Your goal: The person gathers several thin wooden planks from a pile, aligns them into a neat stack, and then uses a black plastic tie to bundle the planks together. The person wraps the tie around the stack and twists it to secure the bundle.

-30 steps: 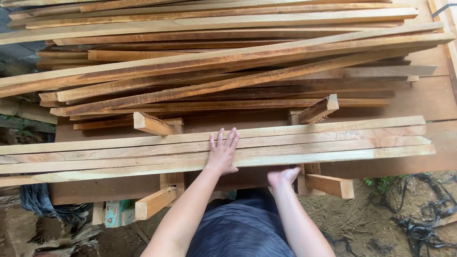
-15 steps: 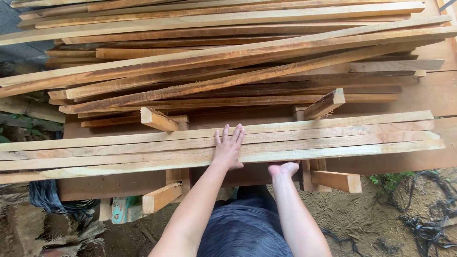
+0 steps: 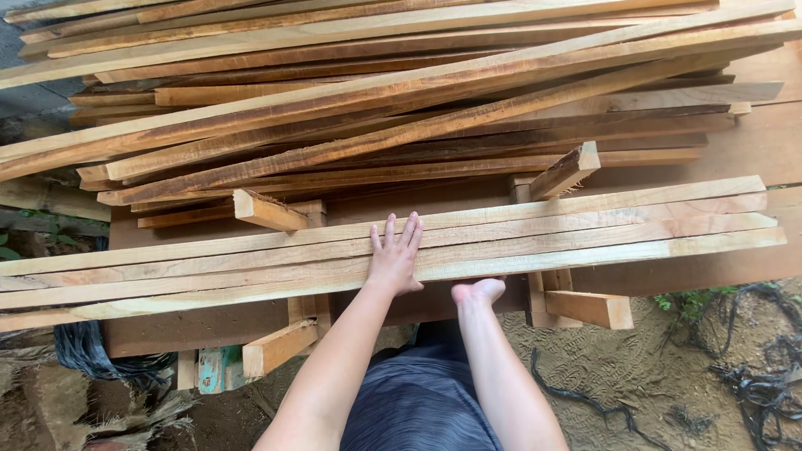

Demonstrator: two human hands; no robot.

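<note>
Two hands (image 3: 396, 257) — four long pale slats (image 3: 535, 238) in the near row — three short cross blocks (image 3: 266, 210).

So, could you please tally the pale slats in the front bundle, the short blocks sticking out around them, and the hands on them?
Pale slats: 4
Short blocks with an end plainly showing: 4
Hands: 2 (left hand flat on top, right hand at the bundle's front edge)
Total: 10
</note>
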